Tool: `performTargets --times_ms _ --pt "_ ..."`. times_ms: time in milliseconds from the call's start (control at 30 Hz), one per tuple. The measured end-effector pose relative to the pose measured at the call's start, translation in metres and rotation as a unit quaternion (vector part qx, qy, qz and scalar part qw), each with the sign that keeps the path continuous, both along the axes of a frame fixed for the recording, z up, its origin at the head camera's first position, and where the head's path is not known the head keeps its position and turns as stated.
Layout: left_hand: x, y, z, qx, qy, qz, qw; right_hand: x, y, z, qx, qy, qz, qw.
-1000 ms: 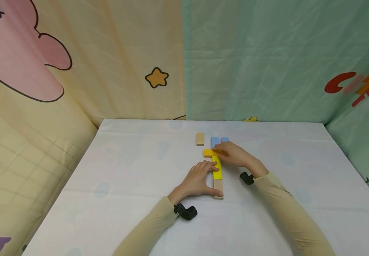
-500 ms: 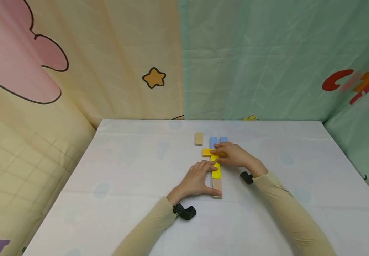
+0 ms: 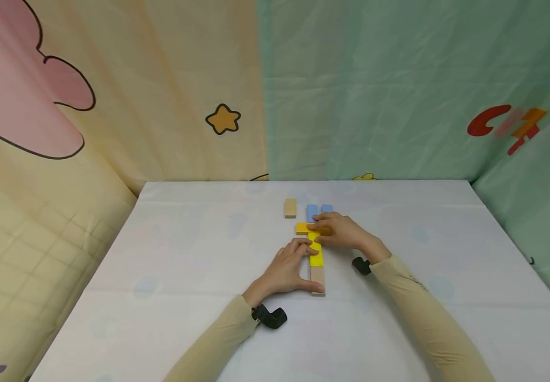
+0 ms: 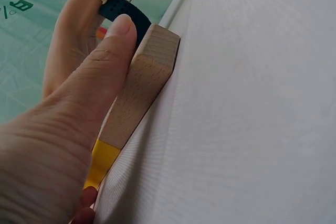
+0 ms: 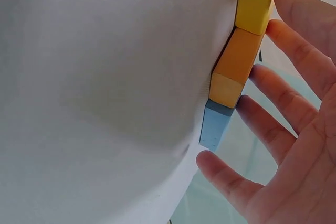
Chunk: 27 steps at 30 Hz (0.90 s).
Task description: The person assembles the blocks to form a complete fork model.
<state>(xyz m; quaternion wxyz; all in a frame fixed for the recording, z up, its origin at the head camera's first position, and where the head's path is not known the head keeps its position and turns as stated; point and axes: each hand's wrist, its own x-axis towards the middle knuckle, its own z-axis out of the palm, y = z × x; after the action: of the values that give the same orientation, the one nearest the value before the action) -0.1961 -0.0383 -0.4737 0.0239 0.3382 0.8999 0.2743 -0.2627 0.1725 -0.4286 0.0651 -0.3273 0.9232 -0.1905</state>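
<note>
Wooden blocks lie flat on the table in a T shape. The stem is a plain wood block (image 3: 317,276) at the near end and a yellow block (image 3: 317,259) beyond it; an orange block (image 3: 302,228) lies crosswise at its far end. My left hand (image 3: 281,270) rests over the stem, thumb on the plain block and fingertips at the yellow one. In the right wrist view my right hand (image 5: 299,108) has its fingers spread, tips touching the yellow and orange blocks. A blue block (image 5: 215,124) sits against the orange one, partly behind that hand in the head view.
Another blue block (image 3: 327,208) stands to the right of the first, and a separate plain block (image 3: 290,208) lies at the back left. White cloth covers the table (image 3: 198,254). Patterned curtains (image 3: 375,90) hang behind and at both sides.
The head view has shifted slightly, so everything sits further left. My right thumb and fingers have come down a little more spread over the yellow and orange blocks; the left hand stays in place.
</note>
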Motion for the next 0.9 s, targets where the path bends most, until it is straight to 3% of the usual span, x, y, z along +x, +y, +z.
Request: performTargets --times_ms 200,433,533,667,767,900 --pt "0.001 -0.002 0.000 -0.002 0.007 0.000 1.0000 0.001 -0.002 -0.001 -0.001 -0.007 -0.004 1.0000" --pt "-0.006 0.001 0.012 0.026 -0.029 0.009 0.9992 0.001 0.000 -0.001 -0.009 -0.005 0.000 0.9999" --pt "-0.016 0.001 0.018 0.049 -0.025 0.044 0.9975 0.001 0.000 -0.001 -0.006 -0.005 0.000 1.0000" --pt "-0.035 -0.002 0.025 0.051 0.015 0.125 0.9908 0.001 0.000 -0.001 0.000 -0.013 -0.008 0.9999" --pt "-0.049 -0.006 0.028 0.014 0.035 0.164 0.9857 0.001 0.000 0.000 0.003 -0.022 -0.017 0.9996" --pt "-0.060 -0.010 0.023 -0.047 0.009 0.168 0.9847 0.002 -0.001 0.000 0.000 -0.028 -0.021 0.9994"
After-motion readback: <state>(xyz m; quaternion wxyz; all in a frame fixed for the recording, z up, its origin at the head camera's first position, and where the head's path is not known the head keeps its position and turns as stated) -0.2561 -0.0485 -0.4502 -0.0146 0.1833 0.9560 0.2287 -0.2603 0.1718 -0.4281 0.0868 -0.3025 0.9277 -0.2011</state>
